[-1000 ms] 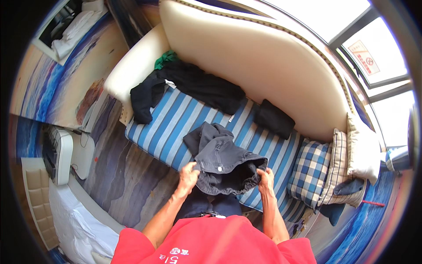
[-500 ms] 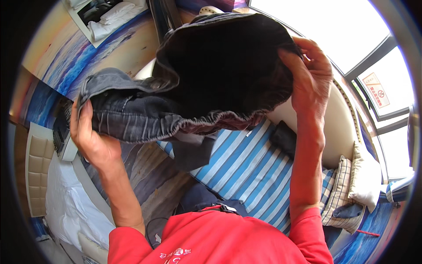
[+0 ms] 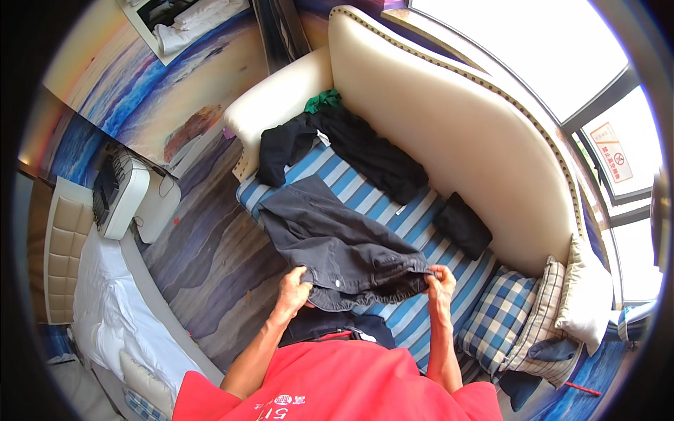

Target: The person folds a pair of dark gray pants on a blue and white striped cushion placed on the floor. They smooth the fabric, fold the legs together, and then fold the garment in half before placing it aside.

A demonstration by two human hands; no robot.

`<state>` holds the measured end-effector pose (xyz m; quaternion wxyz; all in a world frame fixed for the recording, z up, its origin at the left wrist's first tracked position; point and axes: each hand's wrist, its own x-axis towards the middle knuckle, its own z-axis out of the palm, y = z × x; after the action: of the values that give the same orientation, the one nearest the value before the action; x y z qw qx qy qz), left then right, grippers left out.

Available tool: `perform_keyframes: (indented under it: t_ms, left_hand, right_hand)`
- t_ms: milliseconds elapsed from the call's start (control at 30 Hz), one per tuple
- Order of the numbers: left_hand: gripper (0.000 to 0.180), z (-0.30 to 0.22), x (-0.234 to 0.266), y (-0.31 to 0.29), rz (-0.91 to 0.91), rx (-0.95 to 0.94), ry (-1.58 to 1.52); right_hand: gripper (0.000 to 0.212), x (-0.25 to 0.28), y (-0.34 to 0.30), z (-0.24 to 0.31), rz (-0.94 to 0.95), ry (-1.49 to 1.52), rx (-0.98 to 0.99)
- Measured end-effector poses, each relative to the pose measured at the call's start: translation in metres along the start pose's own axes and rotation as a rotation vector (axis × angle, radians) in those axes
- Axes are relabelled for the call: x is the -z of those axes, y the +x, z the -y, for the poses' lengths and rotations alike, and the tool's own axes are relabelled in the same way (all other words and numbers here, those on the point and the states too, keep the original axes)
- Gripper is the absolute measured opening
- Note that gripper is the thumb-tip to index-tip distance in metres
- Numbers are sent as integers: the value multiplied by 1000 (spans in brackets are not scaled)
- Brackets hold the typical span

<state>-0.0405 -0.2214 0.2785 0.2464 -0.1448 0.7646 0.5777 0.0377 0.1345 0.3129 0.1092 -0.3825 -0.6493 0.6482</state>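
Note:
A pair of dark grey jeans (image 3: pixel 337 245) with a gathered elastic waistband and a metal button stretches away from me, its legs lying over the blue-and-white striped sofa seat (image 3: pixel 400 316). My left hand (image 3: pixel 289 293) is closed on the left end of the waistband, close to the button. At the opposite end, the fingers of my right hand (image 3: pixel 440 282) pinch the waistband. Between both hands the band hangs fairly taut just in front of my body.
Black clothing (image 3: pixel 368 154) and a green cloth (image 3: pixel 323 101) lie along the cream sofa back (image 3: pixel 449 105). A folded black garment (image 3: pixel 462 224) is to their right. Checked cushions (image 3: pixel 500 316) and a white pillow (image 3: pixel 585 295) fill the right end. A bed with white bedding (image 3: pixel 112 316) stands left.
Both hands have come down and toward my body, bringing the jeans from a raised, wide-open waist to lying across the sofa. The sofa seat and the black clothes behind now show.

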Motion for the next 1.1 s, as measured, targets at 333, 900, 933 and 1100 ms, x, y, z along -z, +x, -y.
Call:
perform_keyframes:
  t_ms: [333,900,933,1100]
  left_hand:
    - [46,-34,-29,-11,227,14,291]
    - [22,-354,199,-4,-525,-920,-726]
    - [24,-369,201,-26,-512,-993,-722]
    - [50,-355,160,-77,-773,-1098,-600]
  right_hand:
    - [37,37,-21,-81,-131,-140,-217]
    - [27,-232,37,388,387,263,664]
    - [32,-230,29,404,417,342,731]
    - [33,-179,5,419,335,443,971]
